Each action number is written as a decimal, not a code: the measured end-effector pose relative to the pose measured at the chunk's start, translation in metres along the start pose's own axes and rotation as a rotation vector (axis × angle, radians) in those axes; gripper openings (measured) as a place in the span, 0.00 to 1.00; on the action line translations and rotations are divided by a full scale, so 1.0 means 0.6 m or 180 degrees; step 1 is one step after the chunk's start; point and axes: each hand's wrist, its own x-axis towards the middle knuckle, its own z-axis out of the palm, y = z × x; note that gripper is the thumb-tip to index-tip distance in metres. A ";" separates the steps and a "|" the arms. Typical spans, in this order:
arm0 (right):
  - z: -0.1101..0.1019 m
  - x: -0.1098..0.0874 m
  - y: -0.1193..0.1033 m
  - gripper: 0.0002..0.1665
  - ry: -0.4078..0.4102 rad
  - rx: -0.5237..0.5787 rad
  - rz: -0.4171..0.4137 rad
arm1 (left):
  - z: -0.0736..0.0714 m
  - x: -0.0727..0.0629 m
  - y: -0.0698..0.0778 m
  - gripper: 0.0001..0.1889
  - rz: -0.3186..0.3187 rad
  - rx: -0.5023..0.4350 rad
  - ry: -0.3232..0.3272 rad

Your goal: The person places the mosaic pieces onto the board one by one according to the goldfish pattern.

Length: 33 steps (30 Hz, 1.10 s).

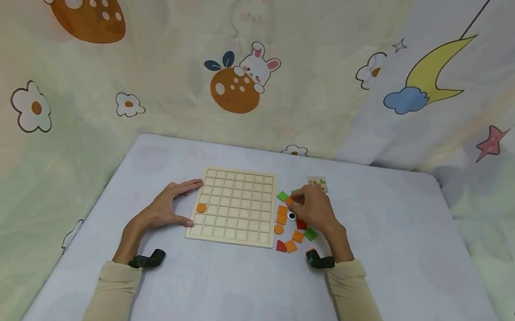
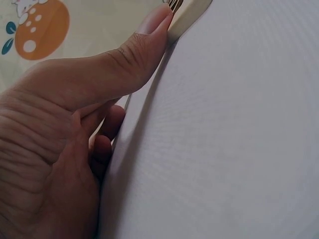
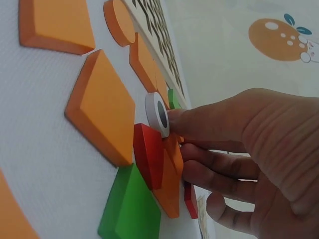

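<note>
A pale wooden grid board point(image 1: 237, 208) lies flat, with an orange disc point(image 1: 202, 207) near its left edge. My left hand point(image 1: 163, 207) spreads thumb and fingers against that edge; in the left wrist view its thumb point(image 2: 142, 52) presses the board's rim. To the board's right, my right hand point(image 1: 313, 205) reaches down among loose pieces. Its thumb and forefinger pinch a small orange tile point(image 1: 290, 201), mostly hidden behind the thumb in the right wrist view. Just beside the thumb is a white eye disc point(image 3: 157, 114) with a dark centre.
Several orange tiles point(image 1: 298, 236), green tiles point(image 1: 310, 234) and red pieces point(image 1: 281, 246) lie scattered right of the board. A small patterned card point(image 1: 318, 180) sits beyond the right hand. The white-covered table point(image 1: 232, 295) meets a printed cloth backdrop point(image 1: 173, 66) behind.
</note>
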 end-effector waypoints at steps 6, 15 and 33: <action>-0.002 -0.001 -0.006 0.15 0.0061 -0.0025 -0.0086 | -0.001 -0.002 -0.003 0.61 -0.0003 0.0004 0.0004; 0.000 0.003 -0.005 0.17 0.0080 0.0114 -0.0182 | -0.001 -0.004 -0.001 0.61 0.0012 0.0004 0.0004; 0.013 0.016 -0.019 0.13 0.0127 0.0300 -0.0469 | -0.001 -0.002 0.000 0.62 0.0002 -0.0015 -0.0002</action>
